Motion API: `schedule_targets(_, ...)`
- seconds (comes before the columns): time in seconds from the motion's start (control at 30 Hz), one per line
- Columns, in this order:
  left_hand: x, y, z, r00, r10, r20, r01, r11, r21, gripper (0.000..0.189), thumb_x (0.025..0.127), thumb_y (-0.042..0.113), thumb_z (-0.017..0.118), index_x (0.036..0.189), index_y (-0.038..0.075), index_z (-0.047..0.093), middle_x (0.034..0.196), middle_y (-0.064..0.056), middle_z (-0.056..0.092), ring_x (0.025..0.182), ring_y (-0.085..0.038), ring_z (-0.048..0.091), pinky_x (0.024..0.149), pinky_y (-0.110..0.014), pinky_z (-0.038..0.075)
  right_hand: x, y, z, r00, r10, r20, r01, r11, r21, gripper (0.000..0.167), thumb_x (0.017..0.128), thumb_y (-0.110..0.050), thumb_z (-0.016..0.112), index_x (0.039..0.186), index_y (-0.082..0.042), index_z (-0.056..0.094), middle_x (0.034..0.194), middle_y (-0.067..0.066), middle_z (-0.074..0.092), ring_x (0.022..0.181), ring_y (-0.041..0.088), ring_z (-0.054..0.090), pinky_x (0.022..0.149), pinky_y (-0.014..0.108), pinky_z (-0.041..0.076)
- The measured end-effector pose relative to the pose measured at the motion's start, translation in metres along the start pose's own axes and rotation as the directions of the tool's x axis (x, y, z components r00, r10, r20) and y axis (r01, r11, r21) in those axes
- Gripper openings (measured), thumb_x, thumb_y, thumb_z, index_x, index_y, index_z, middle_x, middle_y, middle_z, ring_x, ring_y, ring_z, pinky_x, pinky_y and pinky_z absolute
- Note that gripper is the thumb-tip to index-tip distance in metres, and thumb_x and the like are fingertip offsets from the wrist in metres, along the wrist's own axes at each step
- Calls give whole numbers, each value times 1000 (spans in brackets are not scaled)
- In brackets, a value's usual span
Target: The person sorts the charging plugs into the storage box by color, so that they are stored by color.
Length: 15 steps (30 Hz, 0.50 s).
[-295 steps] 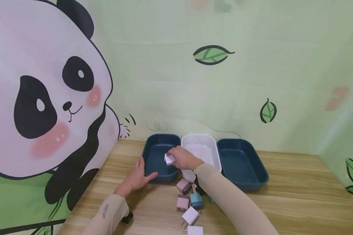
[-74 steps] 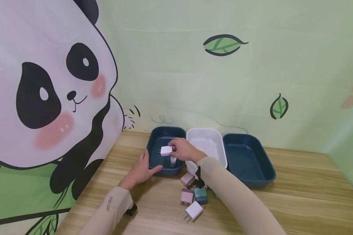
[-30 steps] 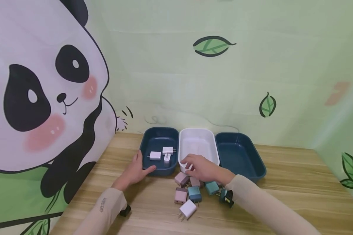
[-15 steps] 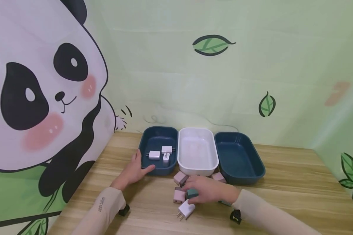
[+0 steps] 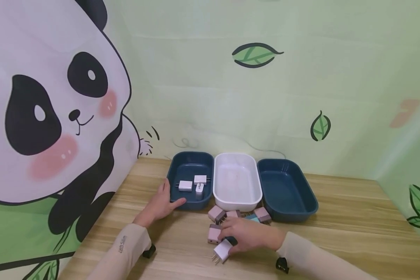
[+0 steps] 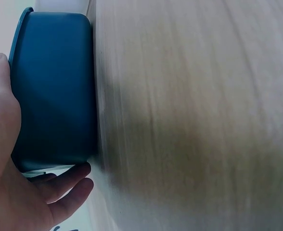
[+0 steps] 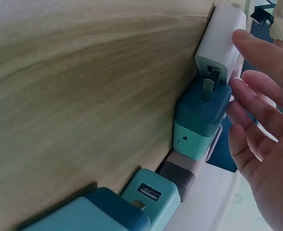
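Observation:
My left hand point(image 5: 159, 206) rests against the near left corner of the left dark blue bin point(image 5: 187, 168), thumb on its front and fingers extended along its side. Three white plug chargers point(image 5: 185, 186) lie inside that bin. Over the charger group on the table is my right hand point(image 5: 250, 234). In the right wrist view its thumb tip touches a white charger point(image 7: 221, 43), and its other fingers hang loosely beside a two-tone teal charger point(image 7: 204, 108). Pink chargers point(image 5: 214, 234) lie left of and beyond this hand, which partly hides the group in the head view.
A white bin point(image 5: 237, 182) stands between the left bin and a second dark blue bin point(image 5: 287, 194), all along the back of the wooden table point(image 5: 350, 233). Another pink charger point(image 5: 262, 214) lies before the gap between the white and right bins. A printed wall hanging point(image 5: 196, 77) rises behind.
Earlier my right hand held white chargers over the left bin; three now lie there. It has since come back toward me, down to the charger group. My left hand stays at the bin corner.

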State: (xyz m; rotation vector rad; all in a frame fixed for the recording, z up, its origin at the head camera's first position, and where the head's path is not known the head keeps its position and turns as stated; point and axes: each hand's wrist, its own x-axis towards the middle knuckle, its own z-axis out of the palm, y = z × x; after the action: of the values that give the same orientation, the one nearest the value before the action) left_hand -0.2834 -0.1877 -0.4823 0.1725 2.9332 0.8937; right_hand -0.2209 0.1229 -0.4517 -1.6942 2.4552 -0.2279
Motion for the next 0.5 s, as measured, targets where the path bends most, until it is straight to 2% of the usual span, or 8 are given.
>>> schedule_targets(0.23,0,-1,-1,1000,19,-2,-19,1000,8,112,83,57,62,147,-8,-3,151,-32,7,134,-45,26,106,-54,26,2,1,3,999,-43,-18,43,998,-37,37,80,-38,75,112,-20,68,103,-13,64,100,6,51,86,18,43)
schedule_targets(0.5,-1,-1,0,1000,15,-10,-15,1000,0,113,82,59,62,148,-7,-2,151,-32,8,134,-45,26,106,-54,26,5,0,4,1000,-26,4,26,998,-61,35,76,-37,78,107,-22,69,101,-16,64,96,5,49,84,18,39)
